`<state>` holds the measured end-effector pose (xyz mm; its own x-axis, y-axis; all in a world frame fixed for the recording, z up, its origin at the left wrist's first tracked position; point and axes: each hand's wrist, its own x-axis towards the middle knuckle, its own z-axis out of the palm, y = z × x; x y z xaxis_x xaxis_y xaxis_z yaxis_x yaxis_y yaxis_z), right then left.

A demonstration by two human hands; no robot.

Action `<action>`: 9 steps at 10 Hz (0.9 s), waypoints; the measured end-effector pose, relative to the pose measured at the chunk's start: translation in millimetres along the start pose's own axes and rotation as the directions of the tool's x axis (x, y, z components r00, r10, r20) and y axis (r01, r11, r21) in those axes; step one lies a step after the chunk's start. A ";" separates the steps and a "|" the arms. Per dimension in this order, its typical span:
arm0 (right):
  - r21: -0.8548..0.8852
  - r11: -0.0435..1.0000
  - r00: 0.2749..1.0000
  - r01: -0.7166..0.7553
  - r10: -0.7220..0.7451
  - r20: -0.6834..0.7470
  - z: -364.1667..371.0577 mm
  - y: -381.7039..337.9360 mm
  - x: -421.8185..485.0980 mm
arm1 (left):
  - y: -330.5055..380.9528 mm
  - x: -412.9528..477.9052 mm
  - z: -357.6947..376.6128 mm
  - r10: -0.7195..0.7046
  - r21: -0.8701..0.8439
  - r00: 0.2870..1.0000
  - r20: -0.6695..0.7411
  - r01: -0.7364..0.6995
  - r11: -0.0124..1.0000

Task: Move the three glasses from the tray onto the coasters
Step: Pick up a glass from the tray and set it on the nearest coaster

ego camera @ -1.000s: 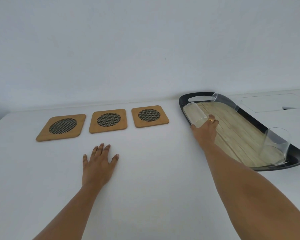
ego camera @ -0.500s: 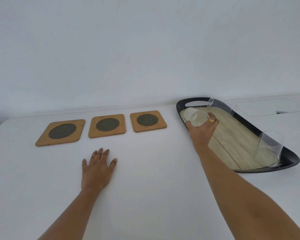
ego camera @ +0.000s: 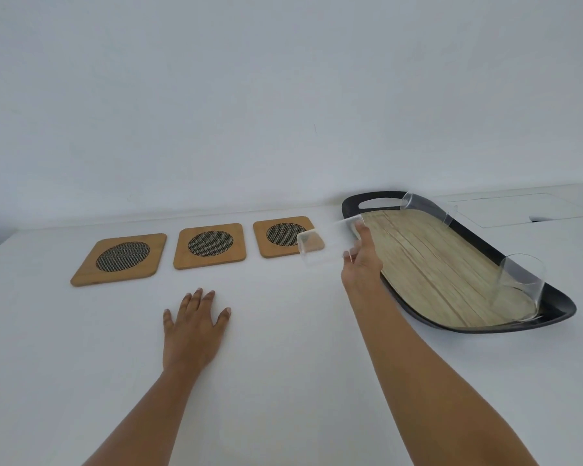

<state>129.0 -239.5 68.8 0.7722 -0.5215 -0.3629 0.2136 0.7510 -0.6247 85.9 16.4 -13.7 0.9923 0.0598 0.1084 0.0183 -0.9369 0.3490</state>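
Note:
Three square wooden coasters with dark mesh centres lie in a row: left coaster (ego camera: 119, 259), middle coaster (ego camera: 210, 246), right coaster (ego camera: 285, 235). My right hand (ego camera: 362, 264) holds a clear glass (ego camera: 323, 245) tilted in the air, between the tray's left edge and the right coaster. A second glass (ego camera: 426, 208) stands at the far end of the black-rimmed wooden tray (ego camera: 431, 264), and a third glass (ego camera: 519, 285) stands at its near right end. My left hand (ego camera: 194, 326) rests flat on the white table, fingers spread.
The white table (ego camera: 283, 364) meets a white wall behind the coasters. A recessed panel (ego camera: 519, 210) sits in the surface behind the tray.
My right hand has lifted the glass off the tray and carried it left towards the right coaster. The left hand has stayed put.

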 end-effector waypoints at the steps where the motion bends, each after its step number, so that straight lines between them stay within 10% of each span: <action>1: 0.077 0.993 0.987 -0.092 0.081 0.141 -2.8 4.8 -7.2 | 0.3 0.3 -0.3 0.004 0.006 1.000 -0.009 -0.004 1.000; 5: 0.190 0.887 0.868 -0.421 0.333 0.369 -5.2 19.2 -19.7 | -1.6 1.8 2.5 0.009 0.003 1.000 -0.014 -0.009 1.000; 9: 0.059 0.907 0.819 -0.416 0.345 0.459 -4.7 24.7 -16.8 | -0.8 1.4 1.4 0.009 0.007 1.000 0.005 -0.009 1.000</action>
<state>118.5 -214.1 56.3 0.9805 0.0180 -0.1959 -0.0918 0.9225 -0.3749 87.4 16.7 -15.1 0.9930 0.0499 0.1069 0.0104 -0.9397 0.3418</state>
